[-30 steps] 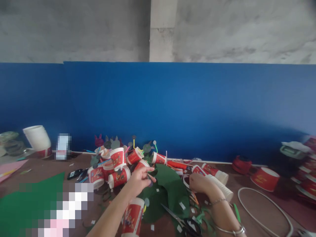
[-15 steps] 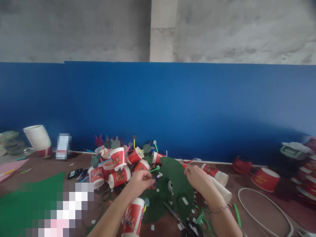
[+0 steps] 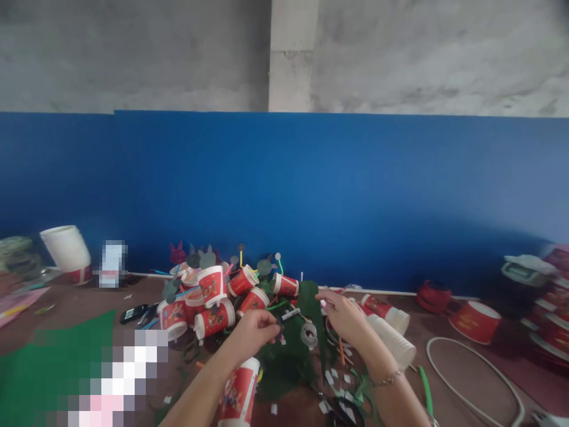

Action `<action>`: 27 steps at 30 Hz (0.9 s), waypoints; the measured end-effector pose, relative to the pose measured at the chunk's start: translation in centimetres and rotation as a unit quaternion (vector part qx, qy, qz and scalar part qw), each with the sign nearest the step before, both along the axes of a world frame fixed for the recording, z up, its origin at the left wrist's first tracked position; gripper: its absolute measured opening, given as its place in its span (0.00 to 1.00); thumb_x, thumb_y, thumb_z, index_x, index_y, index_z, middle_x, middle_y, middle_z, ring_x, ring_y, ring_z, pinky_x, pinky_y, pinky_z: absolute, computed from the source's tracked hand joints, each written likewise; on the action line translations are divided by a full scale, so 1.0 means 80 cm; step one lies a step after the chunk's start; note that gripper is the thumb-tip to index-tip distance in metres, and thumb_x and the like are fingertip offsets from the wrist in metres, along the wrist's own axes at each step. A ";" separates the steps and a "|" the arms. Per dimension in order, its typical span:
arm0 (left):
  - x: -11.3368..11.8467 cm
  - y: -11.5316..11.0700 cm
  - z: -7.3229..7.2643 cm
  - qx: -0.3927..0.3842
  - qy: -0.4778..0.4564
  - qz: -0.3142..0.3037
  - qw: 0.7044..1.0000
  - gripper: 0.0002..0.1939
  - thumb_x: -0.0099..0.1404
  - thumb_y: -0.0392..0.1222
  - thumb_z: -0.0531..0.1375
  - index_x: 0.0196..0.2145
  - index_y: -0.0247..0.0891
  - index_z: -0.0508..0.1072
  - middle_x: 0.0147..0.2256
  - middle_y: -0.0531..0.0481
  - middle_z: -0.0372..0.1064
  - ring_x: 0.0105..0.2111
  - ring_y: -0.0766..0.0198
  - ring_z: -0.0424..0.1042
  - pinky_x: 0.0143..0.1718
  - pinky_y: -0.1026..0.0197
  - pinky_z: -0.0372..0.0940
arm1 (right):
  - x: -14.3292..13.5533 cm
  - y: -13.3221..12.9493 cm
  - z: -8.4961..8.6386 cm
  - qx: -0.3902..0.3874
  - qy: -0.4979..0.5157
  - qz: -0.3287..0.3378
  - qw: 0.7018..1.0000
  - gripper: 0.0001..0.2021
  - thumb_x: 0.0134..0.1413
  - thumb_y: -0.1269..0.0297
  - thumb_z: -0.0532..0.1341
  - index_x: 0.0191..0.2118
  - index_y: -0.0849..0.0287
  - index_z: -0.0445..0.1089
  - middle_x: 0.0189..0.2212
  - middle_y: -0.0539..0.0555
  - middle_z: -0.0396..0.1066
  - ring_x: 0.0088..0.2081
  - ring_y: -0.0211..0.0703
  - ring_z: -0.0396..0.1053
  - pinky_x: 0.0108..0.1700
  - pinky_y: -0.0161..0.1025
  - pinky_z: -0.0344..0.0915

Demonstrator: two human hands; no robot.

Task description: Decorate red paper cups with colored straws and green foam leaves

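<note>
My left hand (image 3: 256, 333) is closed in a pinch on a small dark piece (image 3: 280, 330), too small and dim to name. Just below it lies a red paper cup (image 3: 240, 394) on its side. My right hand (image 3: 341, 315) has thumb and fingers closed at the right edge of a dark green sheet (image 3: 284, 356). A roll of clear tape (image 3: 308, 335) rests on that sheet, with a marker-like white stick (image 3: 291, 314) lying above it. Dark-handled scissors (image 3: 344, 410) are partly hidden among paper scraps below my right hand.
Several red cups (image 3: 215, 319) with straws and paper cut-outs are piled at the left. Stacked white cups (image 3: 393, 341) lie beyond my right wrist. Further right are a white hoop (image 3: 475, 379) and a red tub (image 3: 475, 322). A blue panel (image 3: 284, 196) stands behind the table.
My right hand has moved left with the green sheet's edge, which has swung inward and now looks narrower. The tape roll shows more fully. My left hand has barely moved.
</note>
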State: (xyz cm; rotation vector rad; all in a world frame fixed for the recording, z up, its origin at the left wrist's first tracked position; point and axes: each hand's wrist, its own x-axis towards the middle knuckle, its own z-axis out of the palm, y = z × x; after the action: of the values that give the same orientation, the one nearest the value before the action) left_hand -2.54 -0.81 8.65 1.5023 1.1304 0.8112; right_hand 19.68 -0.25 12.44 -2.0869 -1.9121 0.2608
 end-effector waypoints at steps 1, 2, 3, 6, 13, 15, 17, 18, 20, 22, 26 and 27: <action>0.001 0.000 0.001 0.004 0.000 0.000 1.000 0.10 0.52 0.46 0.59 0.24 0.35 0.71 0.22 0.51 0.70 0.24 0.64 0.65 0.27 0.63 0.55 | 0.002 0.001 -0.001 0.001 -0.002 -0.008 1.000 0.23 0.53 0.74 0.48 0.50 0.48 0.68 0.48 0.53 0.72 0.51 0.48 0.66 0.49 0.46 0.58; 0.001 -0.001 0.001 0.008 0.000 0.000 1.000 0.10 0.52 0.46 0.59 0.24 0.35 0.71 0.22 0.51 0.69 0.24 0.64 0.65 0.27 0.63 0.55 | 0.004 0.002 -0.001 0.007 -0.016 -0.026 1.000 0.24 0.53 0.74 0.48 0.52 0.49 0.67 0.48 0.54 0.73 0.51 0.49 0.67 0.49 0.46 0.57; 0.002 -0.001 0.002 0.012 0.000 0.001 1.000 0.10 0.52 0.46 0.59 0.24 0.35 0.71 0.22 0.52 0.69 0.24 0.64 0.65 0.27 0.63 0.55 | 0.007 0.002 0.000 0.018 -0.033 -0.047 0.998 0.24 0.52 0.73 0.48 0.53 0.49 0.66 0.47 0.55 0.73 0.50 0.50 0.67 0.50 0.48 0.57; 0.002 -0.002 0.003 0.020 -0.004 0.000 1.000 0.10 0.52 0.46 0.59 0.24 0.35 0.71 0.22 0.52 0.69 0.25 0.64 0.65 0.29 0.63 0.56 | 0.014 0.002 0.004 0.045 -0.053 -0.100 0.993 0.21 0.53 0.69 0.50 0.52 0.51 0.67 0.46 0.57 0.74 0.50 0.54 0.67 0.50 0.51 0.55; 0.003 -0.004 0.007 0.029 0.006 0.000 1.000 0.11 0.54 0.45 0.58 0.24 0.34 0.72 0.23 0.50 0.70 0.25 0.63 0.66 0.30 0.62 0.57 | 0.031 0.013 -0.002 -0.001 -0.064 -0.114 0.991 0.15 0.49 0.66 0.55 0.42 0.55 0.73 0.41 0.60 0.75 0.44 0.56 0.71 0.43 0.46 0.59; 0.003 -0.005 0.007 0.029 0.011 0.004 1.000 0.10 0.54 0.45 0.58 0.24 0.34 0.73 0.22 0.51 0.70 0.24 0.64 0.66 0.29 0.62 0.56 | 0.037 0.015 -0.005 -0.013 -0.073 -0.108 0.991 0.14 0.47 0.65 0.56 0.39 0.57 0.74 0.40 0.62 0.75 0.44 0.57 0.71 0.40 0.44 0.60; 0.003 -0.005 0.006 0.027 0.013 0.008 1.000 0.10 0.54 0.44 0.58 0.24 0.34 0.72 0.22 0.52 0.69 0.24 0.65 0.65 0.28 0.63 0.56 | 0.043 0.015 -0.005 -0.018 -0.070 -0.101 0.992 0.14 0.46 0.64 0.56 0.38 0.56 0.75 0.40 0.61 0.75 0.44 0.57 0.71 0.39 0.42 0.60; 0.003 -0.004 0.005 0.027 0.012 0.009 1.000 0.10 0.55 0.44 0.58 0.24 0.34 0.72 0.22 0.52 0.69 0.24 0.65 0.65 0.28 0.63 0.56 | 0.045 0.015 -0.005 -0.018 -0.065 -0.096 0.993 0.13 0.46 0.64 0.56 0.38 0.56 0.75 0.40 0.61 0.75 0.43 0.56 0.71 0.38 0.42 0.60; 0.004 -0.004 0.003 0.028 0.007 0.006 1.000 0.10 0.55 0.44 0.58 0.24 0.34 0.72 0.22 0.52 0.70 0.25 0.64 0.66 0.30 0.63 0.56 | 0.048 0.015 -0.005 -0.014 -0.047 -0.084 0.995 0.13 0.47 0.62 0.55 0.37 0.55 0.75 0.40 0.60 0.75 0.42 0.55 0.71 0.37 0.40 0.59; 0.005 -0.004 0.002 0.029 0.004 0.004 1.000 0.10 0.55 0.44 0.58 0.24 0.34 0.73 0.23 0.51 0.71 0.26 0.64 0.66 0.30 0.62 0.57 | 0.050 0.016 -0.006 -0.015 -0.024 -0.067 0.997 0.13 0.49 0.61 0.54 0.35 0.55 0.75 0.37 0.58 0.76 0.40 0.52 0.72 0.35 0.38 0.58; 0.005 -0.004 0.002 0.030 0.001 0.000 1.000 0.10 0.55 0.44 0.59 0.24 0.33 0.73 0.23 0.51 0.71 0.26 0.64 0.66 0.30 0.63 0.56 | 0.053 0.022 -0.015 -0.030 -0.002 -0.048 0.998 0.11 0.47 0.62 0.55 0.25 0.59 0.74 0.26 0.58 0.75 0.32 0.48 0.72 0.29 0.36 0.56; 0.005 -0.004 0.003 0.030 0.002 0.000 1.000 0.10 0.55 0.44 0.59 0.24 0.34 0.73 0.23 0.51 0.71 0.25 0.64 0.66 0.30 0.63 0.56 | 0.053 0.024 -0.018 -0.030 -0.003 -0.050 0.998 0.10 0.46 0.63 0.56 0.24 0.60 0.73 0.26 0.58 0.74 0.31 0.48 0.72 0.29 0.36 0.56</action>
State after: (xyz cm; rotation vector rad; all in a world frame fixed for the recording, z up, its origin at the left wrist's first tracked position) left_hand -2.12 -1.15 8.86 1.5543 1.1166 0.8494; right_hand 23.92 1.66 11.00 -2.2163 -1.8176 0.2928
